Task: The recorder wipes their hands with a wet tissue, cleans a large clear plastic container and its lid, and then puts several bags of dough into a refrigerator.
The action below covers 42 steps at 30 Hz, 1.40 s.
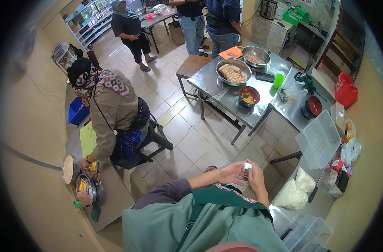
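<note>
In front of my green apron, my left hand (232,173) is raised with its fingers spread, palm partly turned up. Beside it my right hand (255,174) pinches a small white crumpled piece (247,166), perhaps tissue, close to the left fingertips. Past the hands stands a steel table (207,78) bearing a bowl of rolled pieces (232,73), a steel bowl with shredded food (256,58), a red-lined bowl with yellowish food (248,96) and a green cup (278,80).
At left a person (115,100) sits on a black stool beside a side table (111,195) with bowls. Several people stand at the back. Bags of white contents (292,193), a clear plastic lid (319,138) and a clear container (308,234) are on my right. A wooden-topped stool (191,66) adjoins the steel table.
</note>
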Available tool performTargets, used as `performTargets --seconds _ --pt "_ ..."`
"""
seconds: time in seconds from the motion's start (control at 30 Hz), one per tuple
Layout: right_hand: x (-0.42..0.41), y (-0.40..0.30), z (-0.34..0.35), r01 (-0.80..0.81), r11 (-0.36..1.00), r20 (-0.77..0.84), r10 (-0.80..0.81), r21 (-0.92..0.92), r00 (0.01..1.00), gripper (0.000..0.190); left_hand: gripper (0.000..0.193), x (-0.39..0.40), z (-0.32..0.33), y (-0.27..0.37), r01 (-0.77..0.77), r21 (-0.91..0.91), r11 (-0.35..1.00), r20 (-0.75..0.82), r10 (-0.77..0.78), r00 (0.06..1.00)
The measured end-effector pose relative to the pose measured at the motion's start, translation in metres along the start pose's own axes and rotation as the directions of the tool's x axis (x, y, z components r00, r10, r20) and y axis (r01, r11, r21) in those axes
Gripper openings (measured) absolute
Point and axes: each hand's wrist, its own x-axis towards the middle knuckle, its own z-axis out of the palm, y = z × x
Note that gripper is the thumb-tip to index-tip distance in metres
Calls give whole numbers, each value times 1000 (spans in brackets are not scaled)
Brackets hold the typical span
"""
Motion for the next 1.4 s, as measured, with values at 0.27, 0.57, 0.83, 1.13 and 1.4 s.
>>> performTargets --seconds 0.27,0.57,0.83,1.13,1.4 --pt "-12 13 -20 -65 978 -312 126 198 942 27 58 -4 -30 2 90 294 952 -90 -66 994" --pt "-24 20 -32 -267 913 -256 350 308 901 19 50 -4 -88 4 117 292 949 -266 -37 963" --pt "-16 16 -35 -310 915 -274 377 260 885 24 46 -36 -202 -41 301 174 938 -623 -131 771" --pt "4 13 -26 -297 948 -146 311 112 939 36 39 -92 -253 -91 745 328 581 -858 -148 493" --pt "16 6 -22 -253 964 -143 262 76 954 41 35 -92 -270 -94 668 310 676 -878 -67 475"
